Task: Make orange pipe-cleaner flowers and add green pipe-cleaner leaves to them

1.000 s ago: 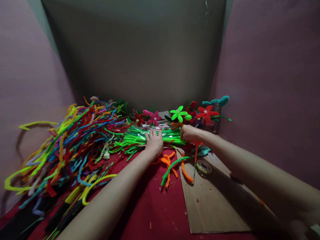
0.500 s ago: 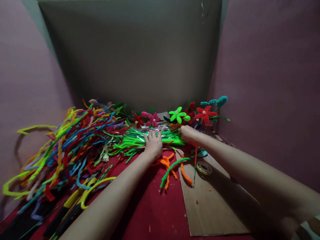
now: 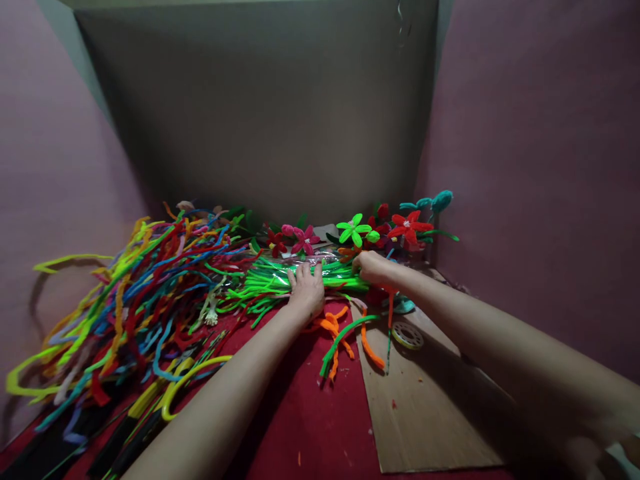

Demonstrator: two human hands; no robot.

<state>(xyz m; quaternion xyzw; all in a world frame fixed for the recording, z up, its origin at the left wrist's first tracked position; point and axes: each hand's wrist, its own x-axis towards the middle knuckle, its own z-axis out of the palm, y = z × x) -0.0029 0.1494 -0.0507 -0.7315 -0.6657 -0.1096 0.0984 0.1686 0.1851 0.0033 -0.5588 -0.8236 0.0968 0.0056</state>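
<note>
A bundle of bright green pipe cleaners lies across the middle, partly covered by a clear plastic wrapper. My left hand rests on top of it, fingers stretched out and slightly spread. At the bundle's right end is my right hand, its fingers pinched together against the edge; what they hold is hidden. Just below the hands lie loose orange pipe cleaners and a curved green one.
Left of the hands is a tangled heap of coloured pipe cleaners, with yellow-handled tools in front. Fuzzy flowers, one green and one red, stand behind. A spool rests on a cardboard sheet over red cloth.
My right hand has shifted very slightly left along the bundle's right end. My left hand stays on the bundle.
</note>
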